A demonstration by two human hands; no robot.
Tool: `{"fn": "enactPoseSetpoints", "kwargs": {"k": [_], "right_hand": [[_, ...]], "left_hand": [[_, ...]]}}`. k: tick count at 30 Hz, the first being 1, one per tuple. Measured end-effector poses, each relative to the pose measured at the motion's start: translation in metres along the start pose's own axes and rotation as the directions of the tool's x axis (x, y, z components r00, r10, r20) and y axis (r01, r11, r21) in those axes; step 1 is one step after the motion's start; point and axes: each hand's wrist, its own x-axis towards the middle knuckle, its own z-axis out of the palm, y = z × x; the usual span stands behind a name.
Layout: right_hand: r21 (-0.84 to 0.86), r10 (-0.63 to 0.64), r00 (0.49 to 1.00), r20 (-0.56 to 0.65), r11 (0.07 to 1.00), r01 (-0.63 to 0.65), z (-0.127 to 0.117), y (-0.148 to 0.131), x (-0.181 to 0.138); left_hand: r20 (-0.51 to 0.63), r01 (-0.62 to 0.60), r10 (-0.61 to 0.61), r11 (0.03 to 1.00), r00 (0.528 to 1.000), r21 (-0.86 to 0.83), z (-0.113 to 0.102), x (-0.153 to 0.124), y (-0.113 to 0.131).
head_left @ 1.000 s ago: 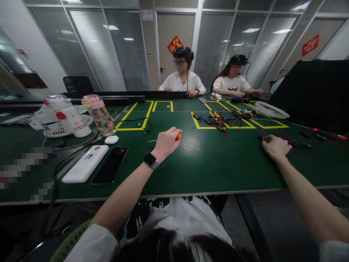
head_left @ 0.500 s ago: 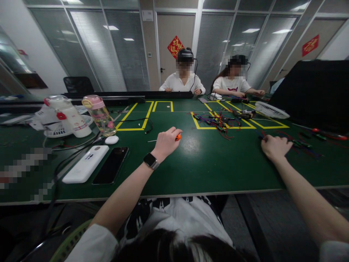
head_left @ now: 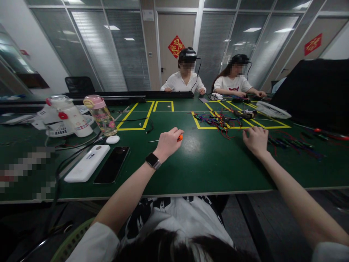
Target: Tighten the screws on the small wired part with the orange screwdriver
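My left hand [head_left: 169, 142], a watch on its wrist, is closed around a screwdriver [head_left: 180, 137]. The orange handle shows by the fingertips and the thin metal shaft points left. My right hand [head_left: 256, 140] hovers over or rests on the green table, I cannot tell which, with its thumb and fingers apart and nothing visible in them. Just to its right lies a row of small wired circuit boards [head_left: 290, 142] with red and blue leads. Ahead and left of it is a tangled pile of similar wired boards [head_left: 215, 120].
At left stand a pink-lidded bottle [head_left: 100, 114] and a white bottle [head_left: 77, 118], near a white power bank [head_left: 86, 163], a phone [head_left: 112, 165] and cables. A dark panel [head_left: 313, 94] rises at right. Two people sit across the table [head_left: 207, 174].
My right hand has moved left, away from the row of wired boards, and its fingers have lifted off them. My left hand keeps hold of the screwdriver, nearly unmoved.
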Motion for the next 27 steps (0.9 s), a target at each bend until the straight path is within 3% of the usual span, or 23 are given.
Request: {"fn": "enactPoseSetpoints", "kwargs": {"k": [5, 11, 15, 27], "right_hand": [[0.186, -0.056, 0.995, 0.079, 0.982, 0.041, 0.002, -0.043, 0.015], [0.189, 0.080, 0.966, 0.246, 0.974, -0.129, 0.009, -0.079, 0.035], [0.132, 0.167, 0.936, 0.311, 0.967, -0.216, 0.019, -0.088, 0.043], [0.135, 0.260, 0.917, 0.304, 0.941, -0.311, 0.039, -0.089, 0.049]], "left_hand": [[0.006, 0.002, -0.003, 1.000, 1.000, 0.006, -0.001, 0.000, 0.001], [-0.002, -0.017, 0.017, 1.000, 1.000, 0.013, -0.002, -0.001, 0.001], [0.001, -0.023, 0.023, 1.000, 1.000, 0.015, -0.002, -0.001, 0.002], [0.000, -0.043, 0.043, 0.999, 0.999, 0.017, -0.001, -0.002, 0.004]]}}
